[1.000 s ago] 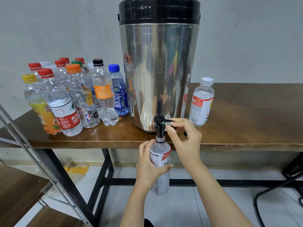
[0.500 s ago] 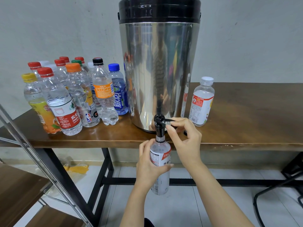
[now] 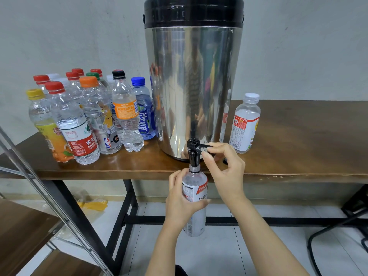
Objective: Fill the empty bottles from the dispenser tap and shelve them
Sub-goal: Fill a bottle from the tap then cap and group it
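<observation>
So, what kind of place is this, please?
Probably a plain indoor workroom or office corner, hard to say more: a bare wall, a large steel dispenser on a wooden table with black metal legs, and many mixed plastic bottles grouped beside it.

Even, soft indoor light; shadows are faint. The steel dispenser (image 3: 194, 86) shows streaky mirror reflections, the tabletop (image 3: 298, 140) a dull sheen. Focus is sharp throughout; wide-angle distortion bends the edges.
</observation>
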The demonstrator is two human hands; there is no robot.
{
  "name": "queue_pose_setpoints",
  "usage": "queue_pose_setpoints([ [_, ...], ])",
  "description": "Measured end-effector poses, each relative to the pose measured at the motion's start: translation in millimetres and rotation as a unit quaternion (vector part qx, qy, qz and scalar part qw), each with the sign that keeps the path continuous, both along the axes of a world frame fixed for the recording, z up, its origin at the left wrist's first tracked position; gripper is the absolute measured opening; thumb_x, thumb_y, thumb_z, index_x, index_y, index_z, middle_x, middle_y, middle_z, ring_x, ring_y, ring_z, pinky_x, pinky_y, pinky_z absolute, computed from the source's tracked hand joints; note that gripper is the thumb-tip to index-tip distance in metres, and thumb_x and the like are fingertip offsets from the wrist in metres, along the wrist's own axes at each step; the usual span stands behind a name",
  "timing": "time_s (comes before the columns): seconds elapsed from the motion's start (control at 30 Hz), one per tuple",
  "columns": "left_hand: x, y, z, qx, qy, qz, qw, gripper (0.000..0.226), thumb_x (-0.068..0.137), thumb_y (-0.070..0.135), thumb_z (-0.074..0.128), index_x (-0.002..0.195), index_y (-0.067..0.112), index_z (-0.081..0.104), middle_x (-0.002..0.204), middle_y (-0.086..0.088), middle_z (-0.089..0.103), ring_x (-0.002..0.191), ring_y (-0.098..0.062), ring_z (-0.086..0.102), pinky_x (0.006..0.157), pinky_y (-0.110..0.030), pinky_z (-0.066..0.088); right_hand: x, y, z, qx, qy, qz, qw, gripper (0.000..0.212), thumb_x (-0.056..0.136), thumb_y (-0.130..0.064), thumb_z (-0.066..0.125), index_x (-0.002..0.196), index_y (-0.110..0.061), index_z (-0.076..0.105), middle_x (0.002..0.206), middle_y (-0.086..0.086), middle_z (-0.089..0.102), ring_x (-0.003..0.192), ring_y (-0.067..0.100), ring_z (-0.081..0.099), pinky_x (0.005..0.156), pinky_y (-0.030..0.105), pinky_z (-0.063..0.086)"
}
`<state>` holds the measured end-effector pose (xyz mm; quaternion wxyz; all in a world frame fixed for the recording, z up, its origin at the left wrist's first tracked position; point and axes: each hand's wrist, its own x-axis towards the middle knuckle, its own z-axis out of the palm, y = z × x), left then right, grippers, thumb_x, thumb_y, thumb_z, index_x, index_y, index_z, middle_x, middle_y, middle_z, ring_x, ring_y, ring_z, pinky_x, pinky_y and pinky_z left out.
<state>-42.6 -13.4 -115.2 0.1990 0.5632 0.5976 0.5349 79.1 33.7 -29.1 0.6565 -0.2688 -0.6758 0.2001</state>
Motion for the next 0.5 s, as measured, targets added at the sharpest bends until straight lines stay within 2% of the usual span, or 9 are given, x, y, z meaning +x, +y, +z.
queue_pose_setpoints([
  [0.2, -0.8, 1.1, -2.1, 0.001, 0.0, -0.004, 1.0, 0.091, 0.053, 0.043, 0.091, 0.122, 0.058, 0.033, 0.127, 0.022, 0.037, 0.117, 0.009, 0.044, 0.086, -0.014, 0.046, 0.8, -0.1, -0.3, -0.005, -0.001, 0.002, 1.0, 0.018, 0.087, -0.03, 0.066, 0.089, -0.012, 0.068, 0.099, -0.003, 0.069, 0.094, 0.013, 0.063, 0.074, 0.019, 0.048],
  [0.5, -0.9, 1.4, -3.8, -0.007, 0.001, -0.001, 1.0, 0.094, 0.051, 0.049, 0.088, 0.126, 0.055, 0.032, 0.128, 0.022, 0.037, 0.118, 0.008, 0.044, 0.087, -0.018, 0.048, 0.6, -1.2, 1.0, -0.005, -0.002, 0.007, 1.0, 0.01, 0.087, -0.03, 0.066, 0.09, -0.02, 0.065, 0.099, -0.008, 0.068, 0.093, 0.013, 0.063, 0.074, 0.016, 0.047],
])
